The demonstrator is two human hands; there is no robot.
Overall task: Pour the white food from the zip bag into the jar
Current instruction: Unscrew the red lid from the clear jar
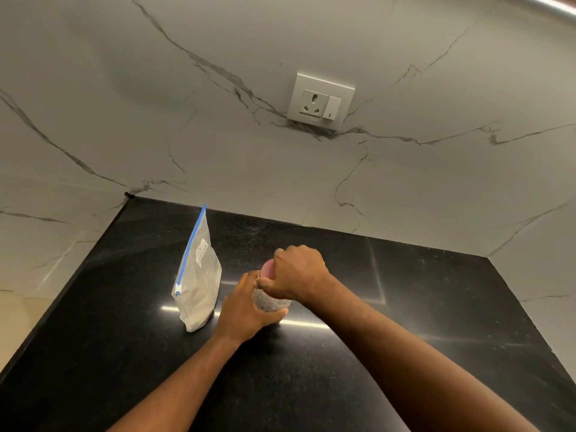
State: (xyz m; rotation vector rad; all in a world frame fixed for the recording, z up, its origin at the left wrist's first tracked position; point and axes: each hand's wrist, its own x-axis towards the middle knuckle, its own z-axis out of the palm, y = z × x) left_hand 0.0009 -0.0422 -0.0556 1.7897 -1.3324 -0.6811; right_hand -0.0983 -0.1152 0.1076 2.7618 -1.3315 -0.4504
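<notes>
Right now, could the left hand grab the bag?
Probably yes. The bag stands upright just beside the left hand, nothing between them, but that hand is busy with its grip on the jar, so it must let go first.

Your two forearms come into view bare from the bottom edge, with no sleeves showing. Your left hand (246,310) and right hand (297,274) are bare too: no gloves, rings, watch or wristband to be seen.

We reach both arms forward; our left hand (246,310) wraps low, our right hand (296,274) clamps on top, fingers curled.
</notes>
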